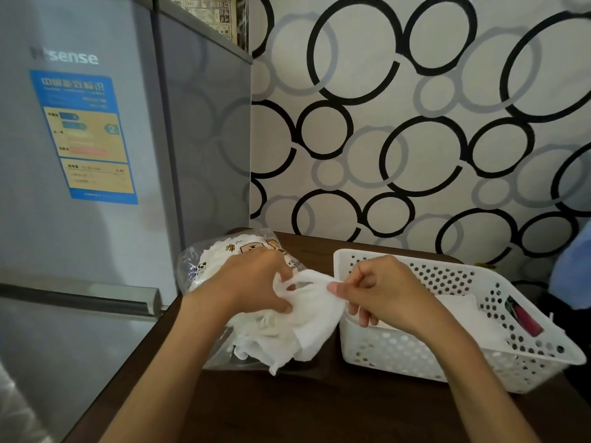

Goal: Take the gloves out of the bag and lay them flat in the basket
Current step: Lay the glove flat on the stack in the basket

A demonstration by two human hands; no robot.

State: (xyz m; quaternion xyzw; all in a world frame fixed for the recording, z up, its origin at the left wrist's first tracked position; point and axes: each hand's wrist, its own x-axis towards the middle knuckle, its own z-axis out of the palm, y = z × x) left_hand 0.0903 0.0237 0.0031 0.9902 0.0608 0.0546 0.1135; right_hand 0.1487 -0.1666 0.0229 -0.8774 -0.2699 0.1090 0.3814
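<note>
A clear plastic bag (204, 266) with cartoon prints lies on the dark table, white gloves bunched inside it and spilling from its near end. My left hand (252, 282) grips a white glove (307, 318) at the bag's mouth. My right hand (380, 289) pinches the same glove's upper edge between thumb and forefinger, just left of the basket. The white perforated basket (399, 356) stands to the right, with a flat white glove (460, 308) lying inside it.
A grey fridge (96, 187) stands at the left, close to the dark wooden table (319, 410). A red item (527, 318) lies in the basket's right end. The circle-patterned wall rises behind, and a blue object (575, 270) sits at the far right.
</note>
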